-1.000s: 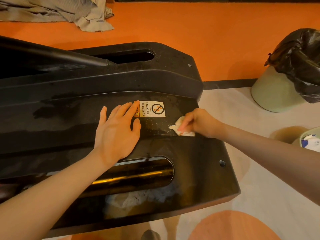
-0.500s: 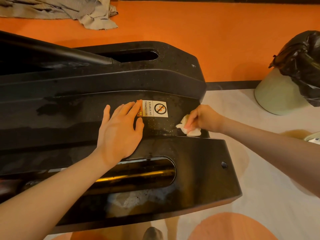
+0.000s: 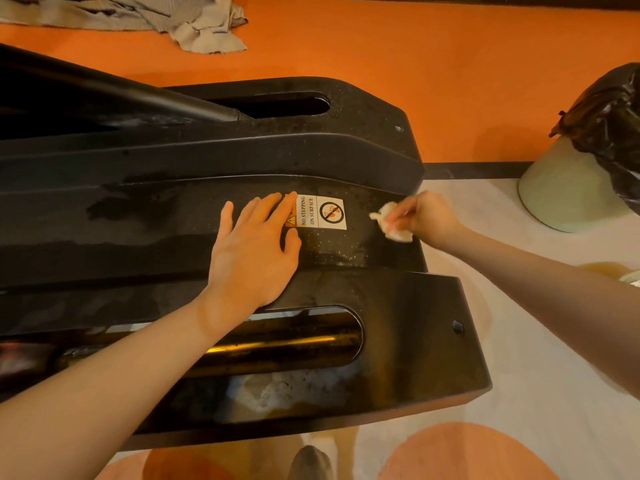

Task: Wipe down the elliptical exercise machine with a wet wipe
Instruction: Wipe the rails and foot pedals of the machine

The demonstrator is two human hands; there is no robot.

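The black base of the elliptical machine fills the left and middle of the head view, its surface wet in patches. A white warning label sits on its middle panel. My left hand lies flat on that panel, fingers straight, fingertips over the label's left end. My right hand pinches a crumpled white wet wipe against the panel's right end, just right of the label.
A pale green bin lined with a black bag stands at the right on the light floor. A grey cloth lies on the orange floor at the top left. Slots in the housing show a metal tube.
My right hand has slid the wipe up along the panel's right end, away from the lower cover's edge. The left hand has stayed flat in place.
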